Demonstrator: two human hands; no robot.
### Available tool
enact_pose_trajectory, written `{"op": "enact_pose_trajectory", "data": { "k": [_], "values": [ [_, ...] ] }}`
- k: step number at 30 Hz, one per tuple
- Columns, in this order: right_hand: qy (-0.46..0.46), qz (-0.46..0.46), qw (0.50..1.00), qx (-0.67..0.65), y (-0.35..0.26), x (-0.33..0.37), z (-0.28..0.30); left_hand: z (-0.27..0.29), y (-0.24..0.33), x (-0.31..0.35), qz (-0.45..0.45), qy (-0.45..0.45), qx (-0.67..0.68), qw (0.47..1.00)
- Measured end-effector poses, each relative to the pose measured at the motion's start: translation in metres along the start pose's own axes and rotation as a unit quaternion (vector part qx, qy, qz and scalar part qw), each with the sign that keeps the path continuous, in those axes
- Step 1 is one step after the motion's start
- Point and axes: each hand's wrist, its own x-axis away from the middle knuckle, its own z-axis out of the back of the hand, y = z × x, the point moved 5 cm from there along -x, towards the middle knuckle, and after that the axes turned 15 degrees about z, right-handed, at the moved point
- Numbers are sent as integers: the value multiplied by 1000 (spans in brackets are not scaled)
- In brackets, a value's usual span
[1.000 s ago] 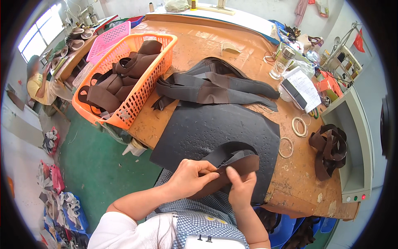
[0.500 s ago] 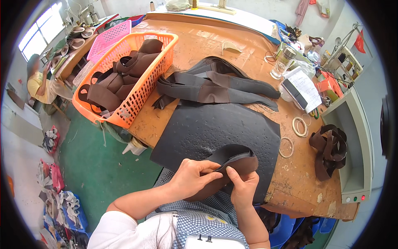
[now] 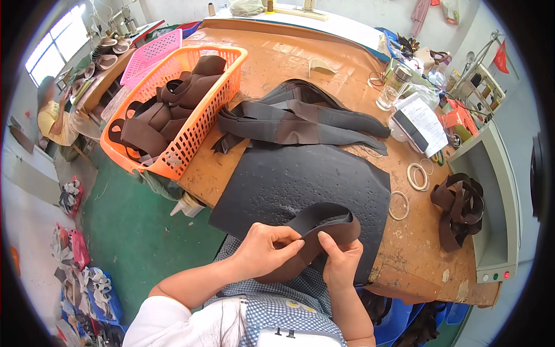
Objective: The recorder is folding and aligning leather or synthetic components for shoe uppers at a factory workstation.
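Note:
A looped strip, dark brown on its outer face and black inside, is held between my two hands over the near edge of the table. My left hand pinches its black edge between thumb and fingertips. On the loop's right side, my right hand grips the strip, thumb pressed on the brown face and fingers behind it. The strip's brown tail hangs down between my hands toward my checked apron. Beneath the loop lies a black pitted mat.
Behind the mat lies a bundle of long black and brown strips. An orange basket of brown strips stands left. At right are tape rings, a coiled strip and a grey machine housing. A person sits far left.
My left hand has shifted slightly left, away from the right thumb. The loop has opened wider, and more of its brown face shows between my hands.

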Motion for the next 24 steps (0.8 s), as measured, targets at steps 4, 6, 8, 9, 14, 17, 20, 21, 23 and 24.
{"op": "enact_pose_trajectory", "data": {
  "k": [4, 6, 8, 9, 14, 17, 20, 21, 23, 24],
  "values": [
    [-33, -2, 999, 40, -1, 3, -2, -5, -1, -1, -19, 21, 31, 999],
    [-37, -7, 999, 32, 0, 5, -5, -5, 1, -2, -34, 41, 0, 999],
    [-42, -12, 999, 24, -3, 4, -9, -3, 3, -1, -39, 40, -18, 998],
    [-28, -12, 999, 24, -5, 2, -10, -2, 3, 0, -43, 37, -36, 998],
    [1, -5, 1000, 7, 0, -5, 8, -2, 2, 3, -48, 36, -27, 998],
    [-17, 4, 1000, 19, -4, -4, 5, -7, 1, 3, -50, 25, 19, 998],
    [-45, 1, 999, 15, -4, -1, -4, -7, 1, 0, -35, 15, 34, 999],
    [-49, 2, 999, 8, -6, 0, -6, -8, 1, -2, -22, 8, 17, 1000],
    [-30, 6, 999, -9, -6, -2, -8, -8, 0, -3, -10, 11, 16, 1000],
    [-29, 6, 1000, -9, -6, -2, -6, -7, -1, -3, 3, 13, 15, 1000]
  ]
}}
